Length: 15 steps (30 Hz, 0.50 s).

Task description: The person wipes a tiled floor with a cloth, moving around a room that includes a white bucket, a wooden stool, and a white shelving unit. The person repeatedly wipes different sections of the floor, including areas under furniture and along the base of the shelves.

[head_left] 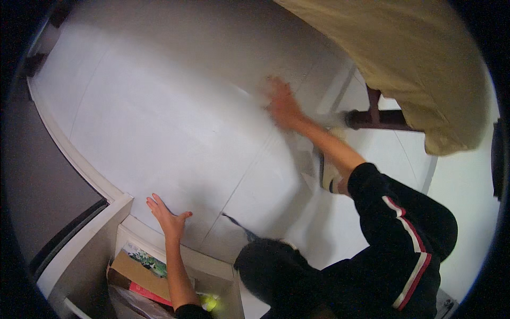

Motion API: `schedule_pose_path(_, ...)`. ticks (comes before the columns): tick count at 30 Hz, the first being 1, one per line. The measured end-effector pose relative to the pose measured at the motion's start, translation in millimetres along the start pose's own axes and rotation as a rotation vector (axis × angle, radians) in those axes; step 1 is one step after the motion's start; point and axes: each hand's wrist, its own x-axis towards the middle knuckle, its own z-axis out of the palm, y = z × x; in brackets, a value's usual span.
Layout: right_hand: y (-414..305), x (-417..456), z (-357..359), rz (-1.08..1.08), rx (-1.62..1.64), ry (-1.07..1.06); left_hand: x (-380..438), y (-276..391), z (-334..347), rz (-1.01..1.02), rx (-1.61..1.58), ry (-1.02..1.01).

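My left hand is held over the white tiled floor, just beyond a pale open compartment, its fingers apart and holding nothing. Blurred by motion, my right hand is at the upper middle over the same floor; its fingers look spread, with nothing seen in them. Below my left hand, partly behind the forearm, the compartment's pale wall encloses a cardboard box and a printed sheet or cover with a leafy picture. A red item and a yellow-green item are also inside.
Tan cloth hangs at the upper right beside dark furniture legs. A beige shoe is on the floor under my right forearm. Dark-clothed knees fill the lower middle. A grey panel with a pale edge borders the left.
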Motion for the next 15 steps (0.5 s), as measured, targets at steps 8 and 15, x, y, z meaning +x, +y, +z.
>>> schedule_pose_path(8,-102.7,-91.1,-2.4,-0.443,0.393,-0.224,-7.6,-9.2,24.2,-0.016,0.063,-0.017)
schedule_pose_path(15,67.7,5.1,-84.1,-0.072,0.063,0.116,5.4,-22.3,-0.8,-0.125,0.128,-0.038)
